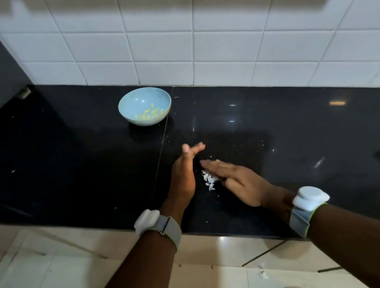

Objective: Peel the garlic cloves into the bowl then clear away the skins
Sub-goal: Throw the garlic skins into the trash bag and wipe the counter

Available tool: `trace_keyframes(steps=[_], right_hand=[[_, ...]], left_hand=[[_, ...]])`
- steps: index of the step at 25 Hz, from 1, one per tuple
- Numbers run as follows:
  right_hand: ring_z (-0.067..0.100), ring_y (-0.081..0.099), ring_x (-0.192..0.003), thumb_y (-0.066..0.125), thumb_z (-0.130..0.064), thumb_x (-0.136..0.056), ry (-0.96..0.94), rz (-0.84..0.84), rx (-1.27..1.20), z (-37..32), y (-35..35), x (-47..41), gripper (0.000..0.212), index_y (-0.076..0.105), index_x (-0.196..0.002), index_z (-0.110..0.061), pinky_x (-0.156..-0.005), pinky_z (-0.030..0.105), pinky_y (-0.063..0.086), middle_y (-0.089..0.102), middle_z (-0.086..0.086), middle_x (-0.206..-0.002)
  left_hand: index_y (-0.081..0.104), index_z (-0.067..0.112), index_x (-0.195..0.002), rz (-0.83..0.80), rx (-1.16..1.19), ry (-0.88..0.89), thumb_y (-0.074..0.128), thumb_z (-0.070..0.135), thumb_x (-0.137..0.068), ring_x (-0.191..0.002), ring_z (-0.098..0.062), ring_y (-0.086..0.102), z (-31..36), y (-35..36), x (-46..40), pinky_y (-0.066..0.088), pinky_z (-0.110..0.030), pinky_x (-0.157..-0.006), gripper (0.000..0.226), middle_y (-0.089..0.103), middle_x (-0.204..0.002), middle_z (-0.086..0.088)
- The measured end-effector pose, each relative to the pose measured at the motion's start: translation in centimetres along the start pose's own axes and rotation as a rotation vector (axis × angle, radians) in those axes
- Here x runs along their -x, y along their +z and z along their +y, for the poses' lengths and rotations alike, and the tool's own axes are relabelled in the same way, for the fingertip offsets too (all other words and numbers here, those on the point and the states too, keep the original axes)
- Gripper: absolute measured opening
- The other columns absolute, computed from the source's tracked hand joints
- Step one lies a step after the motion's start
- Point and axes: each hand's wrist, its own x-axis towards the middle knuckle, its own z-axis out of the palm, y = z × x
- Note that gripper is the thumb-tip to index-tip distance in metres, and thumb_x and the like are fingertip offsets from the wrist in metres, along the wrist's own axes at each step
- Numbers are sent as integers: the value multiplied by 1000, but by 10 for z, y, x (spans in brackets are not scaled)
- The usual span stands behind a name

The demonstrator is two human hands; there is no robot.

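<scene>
A light blue bowl (145, 106) stands on the black counter near the tiled wall, with several peeled garlic cloves (148, 113) inside. A small heap of white garlic skins (208, 179) lies on the counter between my hands. My left hand (184, 173) stands on its edge just left of the heap, fingers straight and together, holding nothing. My right hand (234, 179) lies flat, palm down, with its fingers against the right side of the heap and partly over it. Both wrists wear white bands.
The black counter (65, 160) has a seam running from the bowl toward my left hand. Tiny skin flecks dot it around the heap. White wall tiles rise behind. Two skin scraps (263, 271) lie on the beige floor below the counter edge.
</scene>
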Motion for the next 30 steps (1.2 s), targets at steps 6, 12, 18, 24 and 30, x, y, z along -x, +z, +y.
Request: trace_keyframes(steps=[6, 12, 18, 24, 30], right_hand=[[13, 9, -158, 26, -39, -89, 182, 13, 159, -5, 12, -5, 78, 26, -161, -8, -127, 24, -2, 21, 5, -169], [6, 14, -157, 38, -18, -90, -32, -42, 116, -32, 37, 23, 69, 33, -159, -12, -129, 34, 7, 28, -1, -168], [7, 27, -153, 34, -27, -96, 69, 98, -128, -24, 43, 33, 62, 37, -158, -24, -129, 42, 17, 35, -8, -164], [3, 13, -155, 22, -41, -101, 128, 22, 48, -31, 42, 19, 66, 24, -162, -18, -127, 23, 3, 22, -4, -169], [-1, 3, -155, 20, -50, -110, 76, -44, 159, -39, 45, 11, 62, 19, -164, -18, -129, 29, 1, 15, -6, -170]], left_hand=[[66, 15, -132, 36, 105, 98, 19, 73, -96, -136, -5, 51, -2, -13, 36, 31, -38, -122, 83, 65, -138, 5], [64, 6, -133, 128, 149, 228, 23, 77, -96, -140, -15, 49, -6, -12, 69, 33, -48, -121, 90, 62, -142, -3], [63, 8, -130, 426, 208, 368, 26, 74, -97, -140, -22, 50, -8, -4, 95, 32, -51, -120, 83, 60, -142, -13], [47, -13, -141, 857, 260, 527, 25, 66, -102, -153, -34, 27, -38, 30, 131, 18, -58, -125, 91, 44, -154, -25], [24, 24, -162, 1129, 386, 419, 21, 78, -95, -158, -15, 2, -59, 65, 130, 5, -55, -127, 86, 9, -171, 4]])
